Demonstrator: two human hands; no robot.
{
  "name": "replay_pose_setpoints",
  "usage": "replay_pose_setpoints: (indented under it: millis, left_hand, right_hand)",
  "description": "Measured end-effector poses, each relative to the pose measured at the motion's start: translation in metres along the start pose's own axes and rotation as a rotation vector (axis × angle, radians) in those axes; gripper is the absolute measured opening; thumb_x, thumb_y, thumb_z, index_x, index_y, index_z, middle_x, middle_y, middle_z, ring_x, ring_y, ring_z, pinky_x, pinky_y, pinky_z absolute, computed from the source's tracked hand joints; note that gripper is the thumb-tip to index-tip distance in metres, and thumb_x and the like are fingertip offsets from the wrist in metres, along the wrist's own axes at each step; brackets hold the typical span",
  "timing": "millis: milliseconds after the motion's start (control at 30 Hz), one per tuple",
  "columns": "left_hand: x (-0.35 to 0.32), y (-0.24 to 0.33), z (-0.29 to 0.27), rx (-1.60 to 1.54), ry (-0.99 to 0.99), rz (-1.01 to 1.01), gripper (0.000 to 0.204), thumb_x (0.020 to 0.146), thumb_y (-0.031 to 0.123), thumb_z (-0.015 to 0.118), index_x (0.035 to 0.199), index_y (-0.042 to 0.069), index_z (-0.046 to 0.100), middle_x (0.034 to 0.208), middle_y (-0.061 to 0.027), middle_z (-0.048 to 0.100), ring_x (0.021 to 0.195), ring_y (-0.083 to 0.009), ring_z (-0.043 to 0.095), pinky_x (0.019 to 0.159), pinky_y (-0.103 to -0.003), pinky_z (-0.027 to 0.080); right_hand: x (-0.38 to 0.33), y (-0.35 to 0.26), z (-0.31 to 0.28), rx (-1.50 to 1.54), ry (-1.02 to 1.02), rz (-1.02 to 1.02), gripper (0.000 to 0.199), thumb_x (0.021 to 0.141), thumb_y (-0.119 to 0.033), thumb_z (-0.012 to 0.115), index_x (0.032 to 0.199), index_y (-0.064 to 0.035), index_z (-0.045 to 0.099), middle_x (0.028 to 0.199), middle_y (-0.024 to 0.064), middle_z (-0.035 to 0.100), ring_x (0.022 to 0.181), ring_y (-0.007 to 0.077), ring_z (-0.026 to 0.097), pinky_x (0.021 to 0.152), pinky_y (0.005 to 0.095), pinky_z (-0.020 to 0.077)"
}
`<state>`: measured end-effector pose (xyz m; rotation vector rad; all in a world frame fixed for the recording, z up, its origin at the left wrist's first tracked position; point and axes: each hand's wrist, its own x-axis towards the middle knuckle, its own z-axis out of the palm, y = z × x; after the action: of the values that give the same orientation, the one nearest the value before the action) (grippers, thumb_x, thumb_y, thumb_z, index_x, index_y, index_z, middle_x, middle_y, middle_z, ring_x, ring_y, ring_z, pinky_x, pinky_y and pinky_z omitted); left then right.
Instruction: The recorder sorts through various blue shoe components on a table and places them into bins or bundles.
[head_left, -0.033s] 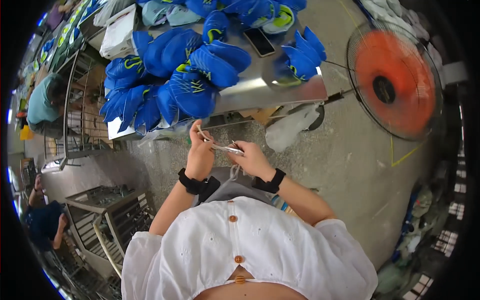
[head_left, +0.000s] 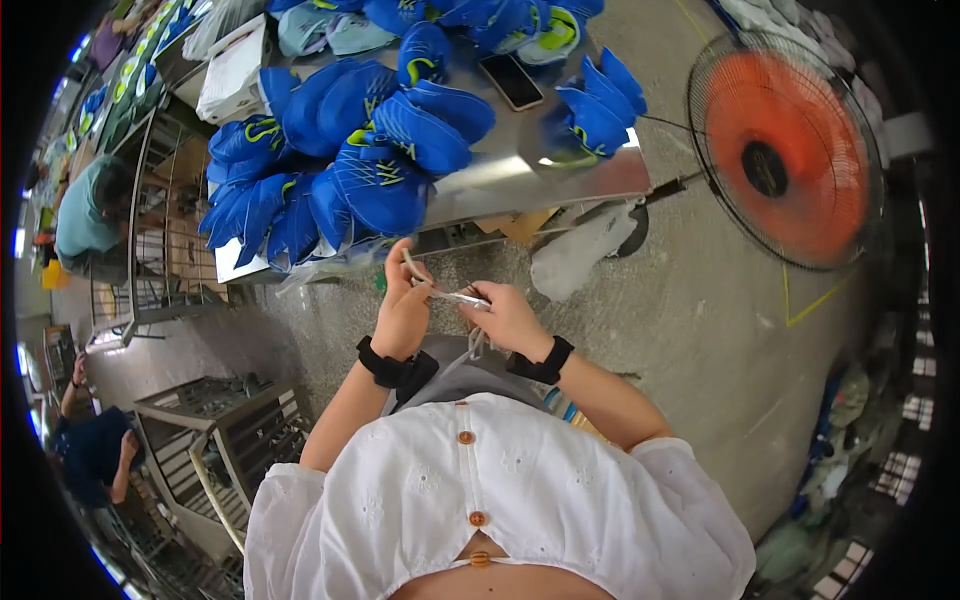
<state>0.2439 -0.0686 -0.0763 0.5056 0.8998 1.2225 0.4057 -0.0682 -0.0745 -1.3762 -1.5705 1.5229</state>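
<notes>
One thin, off-white, flexible cord [head_left: 443, 294] spans left hand [head_left: 402, 318] to right hand [head_left: 510, 320], both grasping it, before the silvery metal surface [head_left: 595, 182]; the left is nearer that surface.

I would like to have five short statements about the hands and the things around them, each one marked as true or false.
1. The left hand and the right hand both hold the pale cord. True.
2. The phone lies on the floor. False: it lies on the metal table.
3. Many blue shoe uppers lie heaped on the table. True.
4. The orange fan is at the person's left. False: it is at the right, beyond the table's end.
5. Only the left wrist wears a black band. False: the right wrist wears one too.
</notes>
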Motion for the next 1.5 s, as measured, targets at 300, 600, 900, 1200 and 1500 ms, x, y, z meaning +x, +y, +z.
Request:
replay_pose_setpoints:
  millis: [300,600,900,1200,1500]
  left_hand:
    - [-0.058,-0.040,-0.044,0.377,0.056,0.026,0.032,0.077,-0.005,0.057,0.108,0.001,0.050,0.079,-0.0044,0.058,0.065,-0.0098,0.056,0.054,-0.022,0.047]
    - [-0.174,-0.064,-0.146,-0.047,0.626,0.174,0.011,0.077,0.002,0.062,0.085,0.002,0.054,0.078,-0.0052,0.061,0.062,-0.0101,0.056,0.057,-0.021,0.047]
    - [-0.272,-0.084,-0.174,0.010,0.816,0.426,0.012,0.075,-0.005,0.059,0.076,0.003,0.050,0.084,-0.0092,0.059,0.075,-0.0131,0.057,0.065,-0.025,0.049]
    - [-0.345,-0.080,-0.156,-0.781,0.784,0.743,0.017,0.080,-0.001,0.057,0.094,0.006,0.051,0.091,-0.0036,0.057,0.079,-0.0103,0.057,0.069,-0.024,0.049]
    - [-0.364,-0.106,-0.154,-0.481,1.569,0.903,0.011,0.075,-0.002,0.062,0.076,0.004,0.053,0.077,-0.0029,0.059,0.069,-0.0084,0.055,0.066,-0.022,0.044]
  right_hand:
    - [-0.068,0.011,0.007,-0.635,-0.055,-0.138,0.018,0.069,-0.017,0.062,0.083,-0.0061,0.061,0.070,0.0148,0.059,0.065,0.0325,0.057,0.056,0.0372,0.0436]
    - [-0.069,0.007,0.099,-0.327,-0.321,-0.037,0.010,0.074,-0.013,0.060,0.078,-0.0038,0.060,0.065,0.0080,0.060,0.058,0.0184,0.060,0.055,0.0286,0.0450]
    - [-0.091,-0.048,0.223,-0.525,-1.082,-0.776,0.009,0.071,-0.003,0.062,0.079,-0.0035,0.059,0.071,0.0088,0.054,0.065,0.0205,0.057,0.056,0.0281,0.0445]
    - [-0.095,-0.017,0.316,-0.519,-1.157,-0.733,0.011,0.072,-0.010,0.059,0.080,-0.0024,0.059,0.073,0.0158,0.057,0.066,0.0332,0.056,0.055,0.0359,0.0439]
    - [-0.147,-0.006,0.326,-0.404,-1.298,0.099,0.014,0.074,-0.008,0.060,0.084,0.0017,0.059,0.069,0.0054,0.059,0.062,0.0088,0.052,0.057,0.0240,0.0419]
